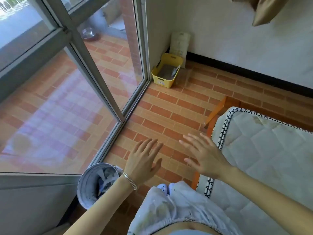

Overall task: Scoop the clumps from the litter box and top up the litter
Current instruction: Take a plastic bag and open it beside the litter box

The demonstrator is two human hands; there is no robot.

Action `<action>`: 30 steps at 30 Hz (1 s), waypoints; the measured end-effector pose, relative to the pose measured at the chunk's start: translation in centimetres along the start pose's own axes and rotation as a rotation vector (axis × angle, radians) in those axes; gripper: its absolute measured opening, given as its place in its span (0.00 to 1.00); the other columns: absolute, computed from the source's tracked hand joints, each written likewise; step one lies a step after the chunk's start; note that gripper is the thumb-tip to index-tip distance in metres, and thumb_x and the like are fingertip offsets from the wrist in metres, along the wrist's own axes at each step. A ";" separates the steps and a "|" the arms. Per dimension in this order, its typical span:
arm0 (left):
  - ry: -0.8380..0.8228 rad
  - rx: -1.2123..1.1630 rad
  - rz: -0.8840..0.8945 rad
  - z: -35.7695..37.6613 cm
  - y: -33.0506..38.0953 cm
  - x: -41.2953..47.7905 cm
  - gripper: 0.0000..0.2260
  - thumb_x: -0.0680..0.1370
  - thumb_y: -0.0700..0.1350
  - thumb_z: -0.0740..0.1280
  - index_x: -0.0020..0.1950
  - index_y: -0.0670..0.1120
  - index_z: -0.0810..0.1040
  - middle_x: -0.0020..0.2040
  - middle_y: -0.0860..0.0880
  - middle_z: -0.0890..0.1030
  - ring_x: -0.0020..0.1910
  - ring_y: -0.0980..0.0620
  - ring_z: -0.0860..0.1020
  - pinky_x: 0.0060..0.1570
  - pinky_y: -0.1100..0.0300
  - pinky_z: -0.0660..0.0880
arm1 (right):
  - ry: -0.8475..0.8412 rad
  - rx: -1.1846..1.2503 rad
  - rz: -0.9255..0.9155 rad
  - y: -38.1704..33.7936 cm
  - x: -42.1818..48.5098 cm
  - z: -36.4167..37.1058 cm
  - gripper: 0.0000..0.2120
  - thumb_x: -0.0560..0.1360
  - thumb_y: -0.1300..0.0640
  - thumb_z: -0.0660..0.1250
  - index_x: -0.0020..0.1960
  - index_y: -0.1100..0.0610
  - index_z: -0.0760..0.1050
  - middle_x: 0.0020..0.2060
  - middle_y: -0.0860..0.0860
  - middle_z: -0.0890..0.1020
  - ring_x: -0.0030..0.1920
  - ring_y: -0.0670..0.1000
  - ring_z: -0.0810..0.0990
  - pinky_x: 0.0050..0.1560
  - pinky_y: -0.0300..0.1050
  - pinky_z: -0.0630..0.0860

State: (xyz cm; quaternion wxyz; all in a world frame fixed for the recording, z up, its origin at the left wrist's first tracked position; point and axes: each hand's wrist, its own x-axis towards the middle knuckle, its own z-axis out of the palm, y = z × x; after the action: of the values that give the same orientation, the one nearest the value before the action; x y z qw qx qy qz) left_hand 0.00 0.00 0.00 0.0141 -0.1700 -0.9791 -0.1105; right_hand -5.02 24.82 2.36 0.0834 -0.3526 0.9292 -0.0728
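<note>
The left hand [144, 160] and right hand [205, 156] are hovering over the brick-pattern floor, fingers straight and spread, holding nothing. One yellow litter box [162, 81] is sitting well ahead in the corner beside the glass door, wearing one small white label too blurred to read. One pale printed bag [179, 43] is leaning on the wall just behind it, its writing illegible.

The litter box [166, 70] sits cornered between glass door [108, 68] and bag [179, 44].
</note>
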 end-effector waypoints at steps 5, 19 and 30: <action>0.009 0.021 -0.007 -0.3 -1.3 3.1 0.21 0.78 0.55 0.56 0.68 0.49 0.71 0.65 0.47 0.75 0.64 0.46 0.73 0.64 0.48 0.69 | -0.009 -0.026 0.035 2.4 1.5 -0.5 0.27 0.76 0.42 0.55 0.72 0.51 0.61 0.71 0.52 0.67 0.72 0.51 0.62 0.71 0.56 0.56; -0.066 -0.010 -0.020 1.3 2.0 18.8 0.22 0.77 0.54 0.61 0.69 0.48 0.71 0.65 0.47 0.76 0.64 0.46 0.73 0.63 0.48 0.70 | -0.009 0.044 -0.002 16.6 7.4 -2.2 0.26 0.77 0.44 0.58 0.72 0.52 0.62 0.70 0.52 0.68 0.71 0.52 0.63 0.70 0.57 0.60; -0.021 -0.027 -0.065 2.3 4.9 31.8 0.19 0.77 0.54 0.57 0.63 0.48 0.76 0.58 0.48 0.80 0.58 0.47 0.78 0.58 0.50 0.73 | -0.011 0.057 -0.042 28.9 12.2 -5.6 0.26 0.73 0.47 0.63 0.70 0.50 0.65 0.66 0.52 0.72 0.68 0.53 0.68 0.67 0.56 0.65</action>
State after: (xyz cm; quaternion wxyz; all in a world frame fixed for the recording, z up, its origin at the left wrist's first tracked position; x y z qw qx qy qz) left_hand -28.32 15.51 0.86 -0.0018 -0.1395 -0.9827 -0.1222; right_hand -33.76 38.54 0.89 0.0971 -0.3698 0.9187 -0.0990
